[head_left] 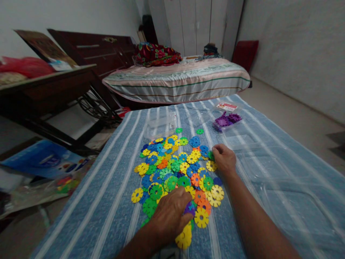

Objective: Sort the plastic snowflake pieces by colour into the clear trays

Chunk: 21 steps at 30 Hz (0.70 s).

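Striped blue cloth (113,187): tray (226,120) holds purple discs (228,118); both hands' fingers curled on loose discs (172,165).

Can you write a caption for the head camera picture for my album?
Two hands, left hand and right hand, rest on a pile of colourful snowflake discs on a blue striped cloth.

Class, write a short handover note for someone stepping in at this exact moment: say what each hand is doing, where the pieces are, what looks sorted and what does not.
Left hand: palm down on the near edge of the pile of discs, fingers curled on a purple disc.
Right hand: resting on the pile's far right edge, fingertips on discs; grip cannot be told.
Pieces: mixed colours spread on the striped cloth.
Done: purple pieces sit in a clear tray farther back.
Left: blue, yellow, green and orange discs lie mixed; a clear box stands behind the pile.
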Each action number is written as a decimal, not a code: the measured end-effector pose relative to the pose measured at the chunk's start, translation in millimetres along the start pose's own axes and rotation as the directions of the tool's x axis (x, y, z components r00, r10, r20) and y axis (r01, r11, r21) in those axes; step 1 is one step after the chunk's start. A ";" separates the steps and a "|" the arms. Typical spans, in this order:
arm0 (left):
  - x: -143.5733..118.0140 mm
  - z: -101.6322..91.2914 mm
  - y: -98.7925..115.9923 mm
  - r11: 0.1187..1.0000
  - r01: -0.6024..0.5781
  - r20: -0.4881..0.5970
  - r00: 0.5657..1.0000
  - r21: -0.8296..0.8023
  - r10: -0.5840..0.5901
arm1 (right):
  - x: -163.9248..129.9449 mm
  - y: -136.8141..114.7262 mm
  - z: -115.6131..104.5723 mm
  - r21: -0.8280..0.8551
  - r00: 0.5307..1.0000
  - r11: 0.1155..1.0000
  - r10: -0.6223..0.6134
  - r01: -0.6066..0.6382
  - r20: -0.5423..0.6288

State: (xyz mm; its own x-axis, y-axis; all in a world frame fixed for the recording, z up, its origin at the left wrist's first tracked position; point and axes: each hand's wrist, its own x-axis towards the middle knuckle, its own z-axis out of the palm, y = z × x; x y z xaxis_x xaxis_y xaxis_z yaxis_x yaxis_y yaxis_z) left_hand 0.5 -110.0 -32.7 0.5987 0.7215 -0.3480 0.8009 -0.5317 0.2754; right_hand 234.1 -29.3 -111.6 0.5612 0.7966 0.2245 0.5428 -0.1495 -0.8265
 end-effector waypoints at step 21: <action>54.2 -35.4 -12.1 0.586 0.096 -0.063 0.968 -0.804 -0.244 | 1.5 -5.9 4.7 0.028 1.000 1.000 0.006 -0.007 0.011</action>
State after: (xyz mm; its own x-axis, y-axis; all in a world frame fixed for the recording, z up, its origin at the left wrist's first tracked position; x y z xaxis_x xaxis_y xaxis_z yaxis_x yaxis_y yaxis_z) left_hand 22.7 -48.8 -23.2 0.3830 0.8557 -0.3479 0.5158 0.1143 0.8490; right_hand 228.8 -24.5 -108.9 0.5576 0.8022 0.2134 0.5214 -0.1384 -0.8420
